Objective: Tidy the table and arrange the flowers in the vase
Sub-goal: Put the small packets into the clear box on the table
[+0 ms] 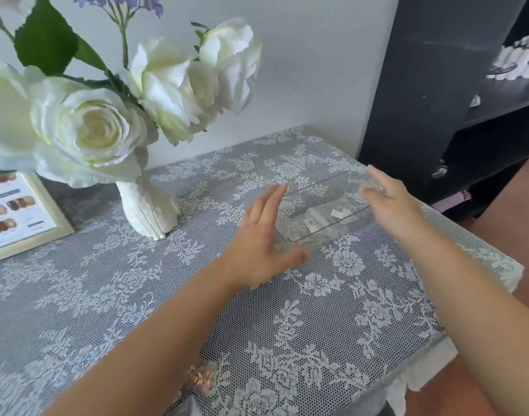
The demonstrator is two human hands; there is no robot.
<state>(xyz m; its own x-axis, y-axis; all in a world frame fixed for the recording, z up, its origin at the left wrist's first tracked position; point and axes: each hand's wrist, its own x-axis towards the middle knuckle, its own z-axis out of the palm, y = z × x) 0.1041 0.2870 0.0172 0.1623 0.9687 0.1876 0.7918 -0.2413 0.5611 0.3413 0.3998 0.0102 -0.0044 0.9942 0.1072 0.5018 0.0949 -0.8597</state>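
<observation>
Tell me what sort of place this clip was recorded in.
Probably a small cafe or bakery corner, though it could be a home: a framed menu card with pastry photos, a lace tablecloth, and a white vase holding white roses.

My table wears a grey mesh lace tablecloth (pixel 287 319) patterned all over with white roses and leafy sprigs, and its edge ends in a pale, off-white frill. On it stands a plain white vase (pixel 149 208) with ridged sides. The roses (pixel 95 127) in it are creamy white, yellowing faintly toward the centre, among deep green leaves (pixel 44 37) and a sprig of lilac-purple blossoms (pixel 122 0). The clear plastic sheet (pixel 323 208) between my hands lets the lace pattern show through and carries a small white label. The picture frame (pixel 51 211) is cream, the wall (pixel 311 61) pale grey-white, the shelf unit (pixel 431 70) black.
</observation>
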